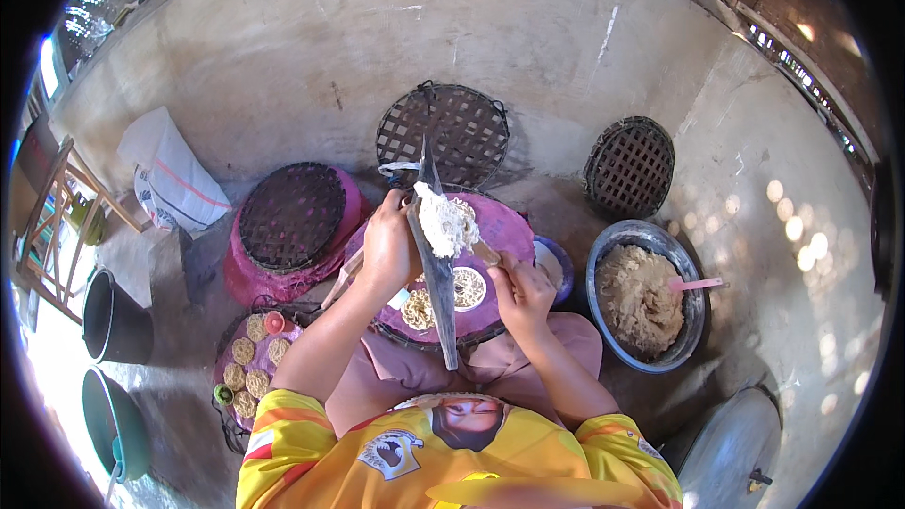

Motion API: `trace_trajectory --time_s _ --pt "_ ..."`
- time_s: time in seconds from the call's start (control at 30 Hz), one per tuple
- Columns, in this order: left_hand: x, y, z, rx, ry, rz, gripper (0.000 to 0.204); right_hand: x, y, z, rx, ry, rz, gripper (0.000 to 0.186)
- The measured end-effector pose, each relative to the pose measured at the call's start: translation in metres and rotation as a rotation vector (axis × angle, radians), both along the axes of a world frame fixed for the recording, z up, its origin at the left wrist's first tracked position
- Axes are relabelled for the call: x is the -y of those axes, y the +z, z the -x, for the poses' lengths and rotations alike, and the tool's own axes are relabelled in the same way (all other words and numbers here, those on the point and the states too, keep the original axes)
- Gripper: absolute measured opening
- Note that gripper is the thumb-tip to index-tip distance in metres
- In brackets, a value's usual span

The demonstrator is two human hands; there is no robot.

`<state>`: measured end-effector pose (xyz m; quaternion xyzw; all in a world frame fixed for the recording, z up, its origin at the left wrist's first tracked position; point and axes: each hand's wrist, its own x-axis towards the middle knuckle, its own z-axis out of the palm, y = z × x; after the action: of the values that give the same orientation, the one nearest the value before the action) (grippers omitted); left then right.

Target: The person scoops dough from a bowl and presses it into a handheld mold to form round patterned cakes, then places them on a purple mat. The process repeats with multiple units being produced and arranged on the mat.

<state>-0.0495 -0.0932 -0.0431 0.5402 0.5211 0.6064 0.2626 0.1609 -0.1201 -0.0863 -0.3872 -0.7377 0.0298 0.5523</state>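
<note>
My left hand is closed around a wooden press with a long grey bar, held tilted in front of me. A lump of pale, sticky dough sits on it. My right hand grips a small flat wooden spatula, its tip against or very near the dough. Beneath lies a round tray covered with purple cloth. On this tray are a white ring mould with squiggly dough strands inside and a loose nest of strands. The bar hides part of the tray.
At right stands a metal basin of dough with a pink-handled utensil. A lower-left tray holds several round strand cakes. Woven racks lean on the wall. Buckets and a white sack stand left.
</note>
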Motion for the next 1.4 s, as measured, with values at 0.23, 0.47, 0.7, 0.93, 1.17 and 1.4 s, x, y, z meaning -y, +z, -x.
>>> trace_trajectory --time_s 0.23,0.47,0.7,0.93,1.17,1.4 --pt "0.008 0.005 0.017 -0.693 0.121 0.038 0.046 0.033 -0.005 -0.011 -0.331 0.332 0.544 0.019" --pt "0.021 0.021 0.004 -0.239 -0.536 0.044 0.038 0.021 0.001 -0.039 -0.28 0.154 0.569 0.022" --pt "0.019 0.016 -0.006 -0.535 -0.288 0.01 0.042 0.043 0.0 -0.05 -0.121 0.148 0.353 0.022" --pt "0.041 0.041 0.0 0.369 -0.705 0.19 0.043 0.074 0.008 -0.192 -0.527 -0.21 0.735 0.022" --pt "0.052 0.039 -0.06 0.69 -1.03 0.086 0.039 0.063 0.005 -0.219 -0.103 -0.388 0.574 0.02" --pt "0.055 0.029 -0.104 0.947 -1.007 0.124 0.041 0.042 0.005 -0.077 -0.755 1.057 1.213 0.048"
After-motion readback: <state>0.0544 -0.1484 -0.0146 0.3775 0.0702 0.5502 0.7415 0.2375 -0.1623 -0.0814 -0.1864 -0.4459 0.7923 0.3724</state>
